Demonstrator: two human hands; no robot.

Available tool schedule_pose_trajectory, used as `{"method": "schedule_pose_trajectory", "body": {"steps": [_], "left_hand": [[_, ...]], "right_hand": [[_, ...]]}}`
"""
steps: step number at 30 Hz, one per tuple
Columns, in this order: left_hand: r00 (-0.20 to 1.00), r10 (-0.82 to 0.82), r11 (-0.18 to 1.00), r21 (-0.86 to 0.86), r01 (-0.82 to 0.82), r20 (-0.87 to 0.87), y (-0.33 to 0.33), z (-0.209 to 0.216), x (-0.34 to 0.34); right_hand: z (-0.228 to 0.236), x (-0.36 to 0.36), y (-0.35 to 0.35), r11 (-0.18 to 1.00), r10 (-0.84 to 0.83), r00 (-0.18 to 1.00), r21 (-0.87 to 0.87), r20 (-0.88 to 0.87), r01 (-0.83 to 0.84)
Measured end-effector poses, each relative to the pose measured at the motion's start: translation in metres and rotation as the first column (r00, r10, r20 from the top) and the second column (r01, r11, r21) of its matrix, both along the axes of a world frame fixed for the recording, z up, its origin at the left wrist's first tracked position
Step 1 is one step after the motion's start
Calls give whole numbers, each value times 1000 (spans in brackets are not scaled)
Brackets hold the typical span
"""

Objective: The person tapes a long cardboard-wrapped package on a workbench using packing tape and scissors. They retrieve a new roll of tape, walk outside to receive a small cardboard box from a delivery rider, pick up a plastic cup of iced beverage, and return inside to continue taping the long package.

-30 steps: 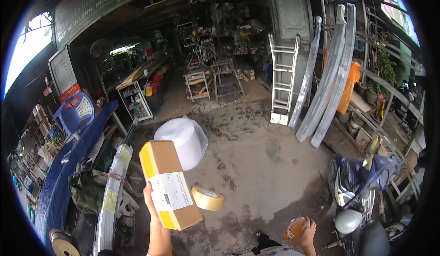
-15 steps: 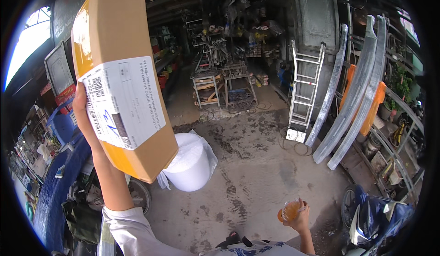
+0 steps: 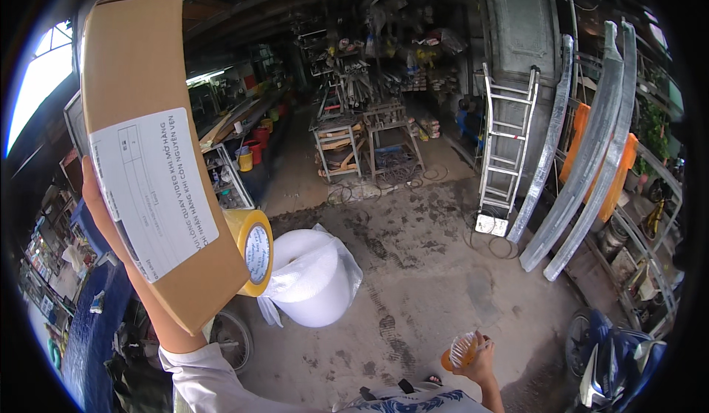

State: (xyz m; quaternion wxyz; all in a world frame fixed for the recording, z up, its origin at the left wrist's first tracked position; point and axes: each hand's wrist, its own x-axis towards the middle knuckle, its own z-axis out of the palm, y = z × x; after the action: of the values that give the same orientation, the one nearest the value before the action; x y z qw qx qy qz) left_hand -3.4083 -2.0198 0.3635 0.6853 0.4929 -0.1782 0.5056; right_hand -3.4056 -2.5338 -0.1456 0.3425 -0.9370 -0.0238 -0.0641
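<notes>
Raised high on the left is a long cardboard box [image 3: 136,58] with a white printed label on its side. My left hand [image 3: 97,195] grips it from behind and along its left edge; most of the fingers are hidden. A roll of yellow packing tape [image 3: 261,254] shows at the box's lower right edge; whether it touches the box, I cannot tell. Low on the right, my right hand [image 3: 478,361] is closed round a clear plastic cup [image 3: 459,350] with orange contents. A fat white roll of bubble wrap [image 3: 314,287] stands on the ground beyond the box.
A ladder [image 3: 509,143] leans by a grey door at the right, beside long plastic-wrapped bars [image 3: 576,162]. A blue motorbike [image 3: 620,361] stands at the lower right. Workshop stands [image 3: 391,143] and shelves fill the back. At the left lies a blue-wrapped bundle [image 3: 96,339].
The box has shifted left and turned, so its taped end no longer shows. The yellow tape roll has come into view beside it. My right hand still holds the cup.
</notes>
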Motion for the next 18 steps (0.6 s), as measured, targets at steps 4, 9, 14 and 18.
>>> {"method": "schedule_pose_trajectory", "body": {"steps": [4, 9, 14, 18], "left_hand": [[1000, -11, 1000, -6, 11, -11, 6, -6, 11], [999, -28, 1000, 5, 28, -43, 3, -15, 22], [994, -68, 997, 23, 70, -87, -11, -23, 27], [983, -127, 991, 30, 132, -129, -35, -30, 30]], "right_hand": [[-1, 14, 2, 999, -28, 1000, -20, 6, 28], [8, 25, 4, 996, -86, 996, -29, 0, 86], [9, 29, 3, 994, -109, 994, -13, -33, 108], [0, 29, 3, 991, -131, 990, -24, -44, 130]]}}
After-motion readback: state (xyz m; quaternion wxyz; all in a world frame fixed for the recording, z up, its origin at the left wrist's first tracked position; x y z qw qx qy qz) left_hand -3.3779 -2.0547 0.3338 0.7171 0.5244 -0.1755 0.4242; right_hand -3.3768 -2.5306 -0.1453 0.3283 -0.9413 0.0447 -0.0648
